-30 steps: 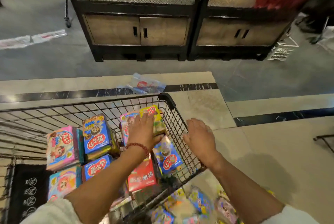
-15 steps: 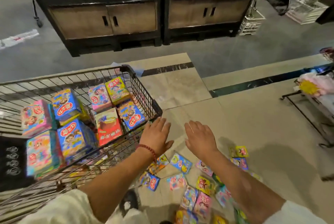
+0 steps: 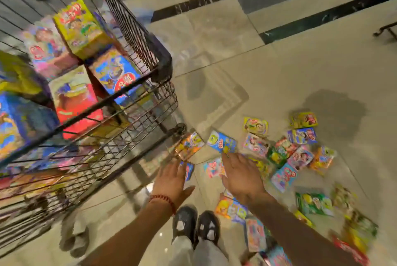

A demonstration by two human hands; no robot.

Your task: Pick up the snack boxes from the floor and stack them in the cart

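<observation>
Several colourful snack boxes lie scattered on the tiled floor at the lower right, among them a blue box [image 3: 222,141], an orange box [image 3: 189,144] and a pink box [image 3: 213,167]. My left hand [image 3: 173,179] and my right hand [image 3: 242,176] reach down over them with fingers spread, holding nothing. The fingertips of my right hand are at the blue box's near edge; contact is unclear. The black wire cart [image 3: 150,50] stands at the left and holds several boxes, including a yellow box [image 3: 80,26] and a red box [image 3: 75,98].
My two dark shoes [image 3: 195,226] stand on the floor just below my hands. A cart wheel [image 3: 180,129] sits next to the orange box. A black metal frame [image 3: 386,31] shows at the right edge. The view is motion-blurred.
My view has tilted down towards the floor. Both hands have left the cart's rim and dropped towards the scattered boxes, staying open.
</observation>
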